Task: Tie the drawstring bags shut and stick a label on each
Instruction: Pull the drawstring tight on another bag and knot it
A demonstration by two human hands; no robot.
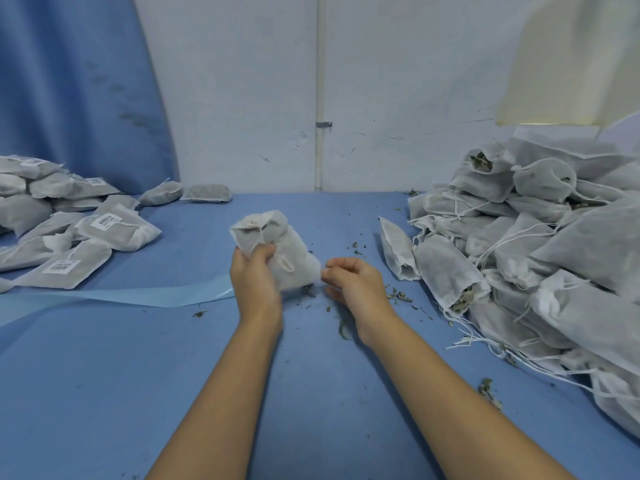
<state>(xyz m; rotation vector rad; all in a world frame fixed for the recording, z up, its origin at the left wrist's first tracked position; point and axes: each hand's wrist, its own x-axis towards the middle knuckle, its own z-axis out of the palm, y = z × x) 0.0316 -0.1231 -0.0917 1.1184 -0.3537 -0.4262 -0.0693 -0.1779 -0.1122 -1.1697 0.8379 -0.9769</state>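
A white drawstring bag [273, 237] filled with dried herbs is held up over the middle of the blue table [104, 358]. My left hand [254, 271] grips it just below its gathered mouth, and a loop of cord hangs by the thumb. My right hand [353, 277] sits to the right of the bag's lower end with its fingers curled and fingertips pinched together; whether a cord runs between them is too blurred to tell. A pale blue label backing strip [138, 297] lies on the table to the left.
A heap of untied bags [540, 268] with loose cords fills the right side. Tied bags with barcode labels [69, 237] are piled at the left. Dried herb crumbs [398, 294] litter the table. A white wall and a blue curtain stand behind.
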